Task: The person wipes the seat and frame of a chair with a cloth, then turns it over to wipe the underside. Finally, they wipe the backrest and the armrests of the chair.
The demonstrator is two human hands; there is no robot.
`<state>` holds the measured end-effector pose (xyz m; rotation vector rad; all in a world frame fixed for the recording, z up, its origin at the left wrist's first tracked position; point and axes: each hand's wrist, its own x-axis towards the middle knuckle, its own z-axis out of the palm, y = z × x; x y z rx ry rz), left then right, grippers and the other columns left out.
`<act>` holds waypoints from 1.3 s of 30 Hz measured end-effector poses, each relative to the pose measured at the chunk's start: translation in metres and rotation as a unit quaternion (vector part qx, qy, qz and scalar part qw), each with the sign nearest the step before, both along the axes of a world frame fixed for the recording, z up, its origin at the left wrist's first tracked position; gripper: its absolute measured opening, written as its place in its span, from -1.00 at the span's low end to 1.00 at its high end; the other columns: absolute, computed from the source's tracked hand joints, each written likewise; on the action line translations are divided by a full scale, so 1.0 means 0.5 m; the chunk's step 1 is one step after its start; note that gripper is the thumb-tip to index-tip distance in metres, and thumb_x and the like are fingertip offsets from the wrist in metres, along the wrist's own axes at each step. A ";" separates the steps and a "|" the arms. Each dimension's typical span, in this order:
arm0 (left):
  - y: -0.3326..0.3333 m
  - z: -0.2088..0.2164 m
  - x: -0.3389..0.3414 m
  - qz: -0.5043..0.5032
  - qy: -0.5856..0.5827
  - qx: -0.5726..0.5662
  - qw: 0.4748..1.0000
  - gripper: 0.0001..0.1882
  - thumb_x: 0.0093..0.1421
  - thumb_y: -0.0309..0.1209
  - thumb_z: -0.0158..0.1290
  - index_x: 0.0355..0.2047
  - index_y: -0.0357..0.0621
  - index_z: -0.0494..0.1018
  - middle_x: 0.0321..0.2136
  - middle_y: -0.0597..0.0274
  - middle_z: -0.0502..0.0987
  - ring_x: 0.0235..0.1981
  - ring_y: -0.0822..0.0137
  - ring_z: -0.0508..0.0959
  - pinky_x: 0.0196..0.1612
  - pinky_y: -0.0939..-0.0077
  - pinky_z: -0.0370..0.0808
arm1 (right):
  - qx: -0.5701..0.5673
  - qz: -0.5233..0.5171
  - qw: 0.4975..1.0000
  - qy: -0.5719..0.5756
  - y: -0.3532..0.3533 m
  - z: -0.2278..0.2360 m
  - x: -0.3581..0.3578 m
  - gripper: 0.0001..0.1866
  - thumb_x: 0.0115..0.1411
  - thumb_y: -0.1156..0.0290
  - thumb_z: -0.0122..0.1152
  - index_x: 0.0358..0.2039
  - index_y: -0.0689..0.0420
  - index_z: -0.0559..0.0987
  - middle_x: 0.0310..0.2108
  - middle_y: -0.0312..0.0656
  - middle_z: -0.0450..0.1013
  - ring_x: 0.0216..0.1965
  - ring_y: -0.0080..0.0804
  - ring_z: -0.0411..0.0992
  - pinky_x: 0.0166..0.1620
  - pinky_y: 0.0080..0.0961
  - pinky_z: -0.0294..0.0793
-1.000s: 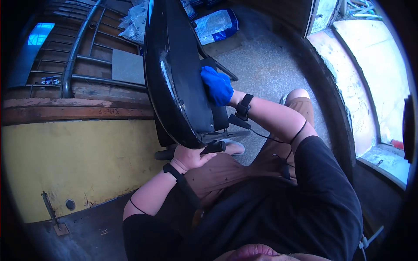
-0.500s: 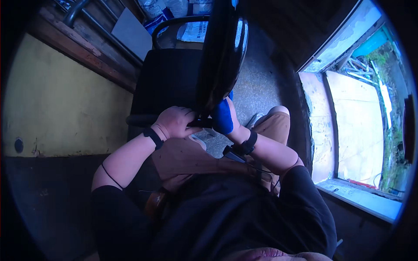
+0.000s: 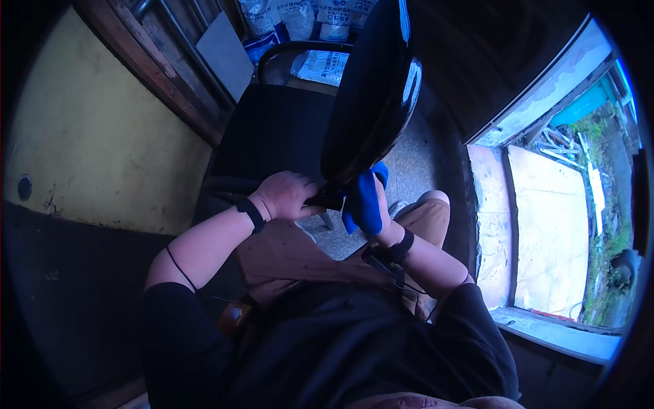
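the cloth (image 3: 366,204) is blue, the chair (image 3: 279,129) black.

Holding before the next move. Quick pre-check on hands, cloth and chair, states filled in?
1. Left hand grips the dark bar: ok, thumb below, other fingers over.
2. Blue cloth in right hand: ok, held.
3. Cloth touching the backrest: cannot tell, contact area hidden.
4. Both backrest faces in view: not ok, far side hidden.
5. Footing of the chair: cannot tell, its base is mostly hidden.
6. Black wristbands: ok, one on each wrist.
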<state>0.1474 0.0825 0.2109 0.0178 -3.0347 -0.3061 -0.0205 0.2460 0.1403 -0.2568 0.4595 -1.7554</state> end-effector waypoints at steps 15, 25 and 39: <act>0.005 -0.004 -0.001 0.038 -0.030 0.063 0.997 -0.70 0.03 -0.12 0.24 -0.34 -0.04 0.58 -0.39 0.04 0.61 -0.33 -0.05 0.61 -0.26 0.12 0.55 | 0.139 -0.167 0.732 0.645 0.041 0.100 0.080 -0.75 0.39 0.34 0.02 -0.36 0.27 0.44 -0.45 0.03 0.40 -0.38 -0.10 0.40 -0.26 -0.23 0.41; 0.007 0.009 -0.002 0.023 -0.001 0.020 1.000 -0.64 0.00 -0.09 0.28 -0.38 -0.09 0.52 -0.44 0.04 0.57 -0.35 -0.07 0.59 -0.30 0.15 0.54 | 0.223 -0.015 0.748 0.625 0.026 0.072 0.044 -0.68 0.40 0.31 0.04 -0.40 0.31 0.47 -0.50 0.10 0.48 -0.41 -0.07 0.51 -0.32 -0.19 0.46; 0.002 0.007 0.027 0.012 0.014 0.045 0.999 -0.58 0.17 0.04 0.19 -0.36 -0.11 0.54 -0.41 0.12 0.60 -0.33 0.03 0.61 -0.26 0.19 0.55 | 0.063 -0.306 0.654 0.689 -0.052 0.337 -0.094 -0.72 0.45 0.43 0.01 0.08 0.30 0.39 0.00 -0.09 0.46 -0.02 -0.35 0.44 0.09 -0.48 0.38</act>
